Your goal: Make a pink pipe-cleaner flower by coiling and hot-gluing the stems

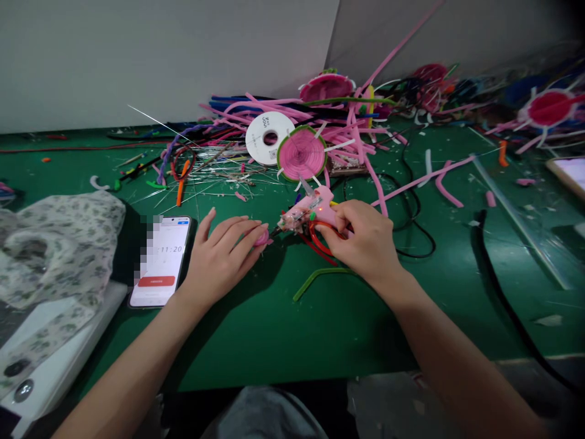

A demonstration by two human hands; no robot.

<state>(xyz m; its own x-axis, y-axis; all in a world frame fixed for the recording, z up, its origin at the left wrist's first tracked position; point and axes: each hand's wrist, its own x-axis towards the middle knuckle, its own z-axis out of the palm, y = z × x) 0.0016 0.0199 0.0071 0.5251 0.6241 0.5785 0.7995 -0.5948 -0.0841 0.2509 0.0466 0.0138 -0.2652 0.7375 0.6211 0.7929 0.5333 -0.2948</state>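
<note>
My right hand point(365, 238) is closed around the handle of a pink hot glue gun point(324, 207), which has a small orange light and a clump of residue near its front. The gun's dark tip points left, right beside a small pink coil point(261, 238). That coil is pinched in the fingertips of my left hand point(223, 253), whose back faces up. Beneath the gun are red loops point(322, 244), partly hidden by my fingers; I cannot tell what they belong to. Just behind the gun stands a pink coiled disc point(301, 155) with a green rim.
A phone point(159, 262) lies left of my left hand, near a patterned cloth point(59, 244). A white spool point(267, 137) and heaps of pink strips point(269, 108) fill the back. A bent green strip point(320, 274) lies in front, and black cable point(414, 207) curls at right.
</note>
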